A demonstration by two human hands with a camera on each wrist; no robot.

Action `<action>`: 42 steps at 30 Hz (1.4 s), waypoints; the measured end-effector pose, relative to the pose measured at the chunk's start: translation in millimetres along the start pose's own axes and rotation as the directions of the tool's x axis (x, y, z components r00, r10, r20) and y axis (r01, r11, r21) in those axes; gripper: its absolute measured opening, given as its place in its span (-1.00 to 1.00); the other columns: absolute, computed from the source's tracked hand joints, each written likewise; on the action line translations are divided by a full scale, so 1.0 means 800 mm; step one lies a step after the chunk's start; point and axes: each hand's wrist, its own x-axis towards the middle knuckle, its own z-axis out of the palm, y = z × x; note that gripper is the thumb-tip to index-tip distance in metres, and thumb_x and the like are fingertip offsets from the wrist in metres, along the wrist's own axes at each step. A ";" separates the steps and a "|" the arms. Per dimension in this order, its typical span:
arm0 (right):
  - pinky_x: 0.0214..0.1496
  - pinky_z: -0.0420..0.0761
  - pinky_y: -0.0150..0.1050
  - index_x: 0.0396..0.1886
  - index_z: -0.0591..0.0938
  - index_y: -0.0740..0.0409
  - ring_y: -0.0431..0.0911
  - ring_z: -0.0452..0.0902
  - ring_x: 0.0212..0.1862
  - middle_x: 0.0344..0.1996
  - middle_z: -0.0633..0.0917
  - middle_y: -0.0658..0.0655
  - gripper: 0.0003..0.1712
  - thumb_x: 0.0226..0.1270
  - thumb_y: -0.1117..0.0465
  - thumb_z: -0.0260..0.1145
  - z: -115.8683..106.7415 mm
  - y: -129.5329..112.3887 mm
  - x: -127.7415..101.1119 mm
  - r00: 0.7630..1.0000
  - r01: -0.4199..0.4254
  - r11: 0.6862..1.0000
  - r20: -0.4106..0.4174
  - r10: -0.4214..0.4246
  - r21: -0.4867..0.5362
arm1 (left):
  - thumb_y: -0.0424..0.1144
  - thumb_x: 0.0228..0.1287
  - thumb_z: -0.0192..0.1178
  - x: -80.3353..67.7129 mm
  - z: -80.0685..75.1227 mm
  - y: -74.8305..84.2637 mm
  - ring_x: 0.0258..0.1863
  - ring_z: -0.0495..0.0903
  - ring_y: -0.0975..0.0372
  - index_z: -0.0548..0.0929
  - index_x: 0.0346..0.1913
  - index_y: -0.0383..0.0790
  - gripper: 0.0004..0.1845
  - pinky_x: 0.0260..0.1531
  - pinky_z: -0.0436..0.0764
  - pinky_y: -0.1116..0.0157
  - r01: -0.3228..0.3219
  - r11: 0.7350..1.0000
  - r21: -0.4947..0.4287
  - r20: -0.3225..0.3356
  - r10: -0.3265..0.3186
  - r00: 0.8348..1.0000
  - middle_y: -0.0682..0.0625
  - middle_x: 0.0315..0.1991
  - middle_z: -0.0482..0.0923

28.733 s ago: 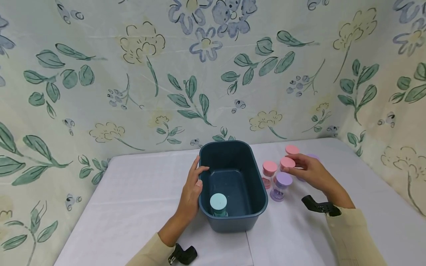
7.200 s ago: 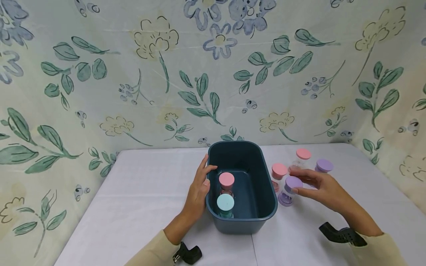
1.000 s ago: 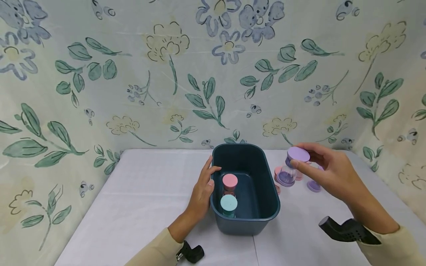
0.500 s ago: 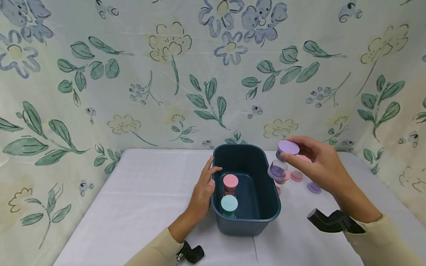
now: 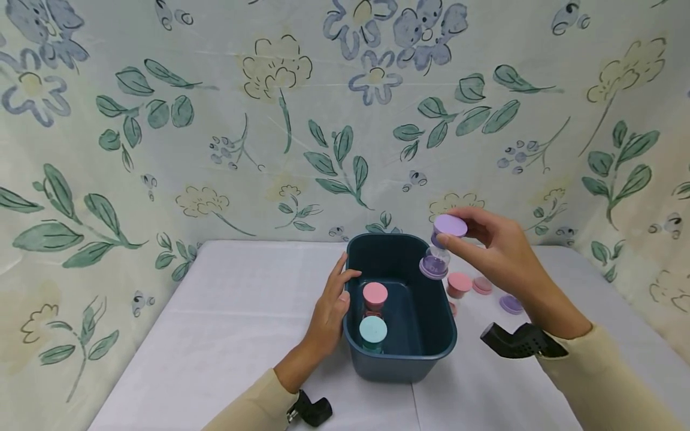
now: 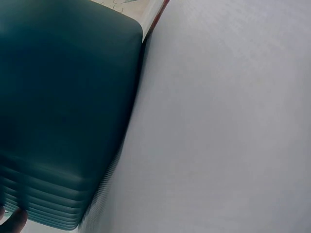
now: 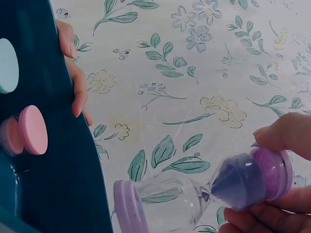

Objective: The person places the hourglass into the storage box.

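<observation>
While it hangs in the air over the right rim of the dark teal bin [image 5: 400, 353], the purple-capped sand timer [image 5: 441, 246] is pinched by its top cap in the right hand [image 5: 493, 251], thumb and fingertips clamped on the cap so the glass body and lower cap dangle free; the right wrist view shows the purple sand gathered in the bulb nearest the fingers [image 7: 284, 136]. A second ago this timer was farther right, above the loose ones on the surface; half a second ago it was just outside the rim, and now its lower cap stands above the bin's edge, so I judge the carry to be nearly over and the lowering into the bin the part not yet done. Inside the bin a pink-capped timer [image 5: 374, 296] and a mint-capped timer [image 5: 373, 331] stand upright along the left wall, one just behind the other, as they did a second ago. The left hand [image 5: 330, 311] rests on the bin's left rim with straight fingers laid against it and the thumb on the edge, unchanged, steadying it. Right of the bin, on the white surface [image 5: 226, 323], lie a pink-capped timer [image 5: 459, 283], another pink cap [image 5: 482, 285] and a purple cap [image 5: 510, 303], well apart from the raised one, with floral cloth [image 5: 215, 120] hung behind
</observation>
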 end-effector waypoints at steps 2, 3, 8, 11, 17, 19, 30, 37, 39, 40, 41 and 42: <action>-0.06 0.49 -0.59 0.17 0.56 0.08 -0.09 0.58 -0.03 -0.01 0.65 0.08 -0.46 0.20 0.08 0.42 0.003 -0.001 0.004 1.000 0.022 1.000 0.006 -0.022 0.009 | -0.24 0.43 -0.28 0.000 0.000 -0.001 0.50 -0.06 0.11 0.33 0.35 -0.07 -0.53 0.29 0.08 -0.26 -0.001 1.000 -0.001 0.000 0.001 1.000 0.01 0.55 -0.13; -0.06 0.49 -0.59 0.17 0.56 0.09 -0.08 0.58 -0.03 -0.01 0.65 0.08 -0.46 0.20 0.09 0.42 0.004 -0.001 0.006 1.000 0.028 0.999 0.009 -0.028 0.016 | -0.23 0.43 -0.28 0.000 0.001 -0.001 0.50 -0.06 0.10 0.33 0.34 -0.08 -0.53 0.29 0.08 -0.27 -0.003 1.000 -0.002 0.000 0.003 1.000 0.01 0.55 -0.13; -0.08 0.50 -0.57 0.16 0.56 0.10 -0.07 0.58 -0.03 -0.01 0.64 0.09 -0.48 0.19 0.13 0.42 0.012 -0.003 0.015 0.999 0.037 0.998 0.023 -0.039 0.051 | -0.17 0.44 -0.29 0.001 0.000 -0.001 0.50 -0.06 0.11 0.34 0.34 -0.08 -0.53 0.29 0.08 -0.27 -0.005 1.000 0.001 0.000 0.005 1.000 0.00 0.55 -0.13; -0.08 0.51 -0.57 0.15 0.57 0.08 -0.07 0.58 -0.03 0.00 0.64 0.09 -0.49 0.21 0.10 0.41 0.018 -0.003 0.021 0.999 0.028 0.998 0.027 -0.030 0.059 | -0.13 0.45 -0.30 0.001 0.000 -0.001 0.50 -0.07 0.13 0.34 0.34 -0.08 -0.53 0.29 0.09 -0.26 0.000 1.000 0.006 0.001 0.000 1.000 0.01 0.55 -0.13; -0.06 0.53 -0.53 0.13 0.57 0.09 -0.08 0.58 -0.04 -0.02 0.62 0.08 -0.51 0.22 0.08 0.40 0.031 -0.002 0.031 0.999 0.025 0.995 0.025 -0.027 0.096 | -0.17 0.43 -0.27 -0.001 0.001 -0.001 0.50 -0.07 0.15 0.33 0.34 0.00 -0.54 0.29 0.12 -0.23 0.012 1.000 0.015 -0.005 -0.012 1.000 0.04 0.55 -0.12; -0.05 0.54 -0.49 0.14 0.56 0.09 -0.08 0.58 -0.04 -0.01 0.61 0.08 -0.50 0.22 0.06 0.39 0.034 -0.002 0.033 0.999 0.020 0.995 0.027 -0.022 0.100 | -0.14 0.44 -0.27 -0.002 0.001 0.000 0.50 -0.07 0.15 0.33 0.34 0.04 -0.54 0.29 0.13 -0.23 0.011 1.000 0.013 -0.006 -0.010 1.000 0.05 0.55 -0.12; -0.04 0.60 -0.33 0.13 0.56 0.11 -0.07 0.58 -0.08 -0.02 0.63 0.09 -0.49 0.21 0.04 0.39 0.055 0.000 0.045 0.999 0.019 0.994 0.038 -0.023 0.103 | -0.14 0.44 -0.30 -0.002 0.000 0.000 0.50 -0.06 0.12 0.32 0.34 0.04 -0.54 0.28 0.12 -0.25 -0.007 1.000 0.013 -0.004 0.007 1.000 0.01 0.55 -0.12; -0.01 0.63 -0.08 0.10 0.56 0.14 -0.03 0.59 -0.10 -0.05 0.63 0.12 -0.52 0.22 0.06 0.38 0.069 -0.001 0.051 0.998 0.027 0.993 0.059 -0.035 0.119 | -0.09 0.46 -0.31 -0.004 -0.002 -0.001 0.51 -0.08 0.16 0.31 0.35 0.06 -0.54 0.29 0.13 -0.23 0.005 1.000 0.017 0.005 -0.005 1.000 0.03 0.55 -0.13; -0.02 0.63 -0.05 0.08 0.56 0.15 -0.02 0.60 -0.12 -0.06 0.64 0.13 -0.53 0.21 0.07 0.38 0.073 -0.001 0.051 0.997 0.032 0.991 0.065 -0.041 0.128 | -0.08 0.46 -0.31 -0.005 -0.002 -0.001 0.51 -0.07 0.15 0.31 0.35 0.07 -0.54 0.29 0.13 -0.23 0.000 1.000 0.018 0.007 0.000 1.000 0.03 0.55 -0.13; -0.02 0.63 -0.05 0.08 0.56 0.16 -0.01 0.60 -0.12 -0.06 0.63 0.14 -0.53 0.21 0.07 0.38 0.075 -0.001 0.052 0.997 0.036 0.991 0.069 -0.045 0.127 | -0.08 0.46 -0.32 -0.005 -0.002 -0.001 0.50 -0.07 0.14 0.31 0.35 0.08 -0.54 0.29 0.13 -0.24 -0.002 1.000 0.019 0.006 0.001 1.000 0.03 0.55 -0.13; -0.03 0.63 -0.05 0.07 0.56 0.17 -0.01 0.60 -0.13 -0.06 0.63 0.15 -0.53 0.21 0.08 0.38 0.077 0.000 0.053 0.996 0.037 0.991 0.073 -0.047 0.129 | -0.08 0.46 -0.32 -0.005 -0.002 -0.001 0.50 -0.06 0.13 0.31 0.35 0.08 -0.54 0.28 0.13 -0.24 -0.006 1.000 0.018 0.005 0.005 1.000 0.02 0.55 -0.13; -0.03 0.64 -0.05 0.07 0.56 0.17 -0.01 0.60 -0.13 -0.07 0.64 0.15 -0.54 0.21 0.09 0.38 0.079 0.000 0.053 0.996 0.036 0.990 0.078 -0.046 0.133 | -0.08 0.46 -0.32 -0.005 -0.002 -0.002 0.50 -0.05 0.12 0.31 0.35 0.08 -0.54 0.28 0.13 -0.25 -0.007 1.000 0.017 0.005 0.007 1.000 0.02 0.55 -0.12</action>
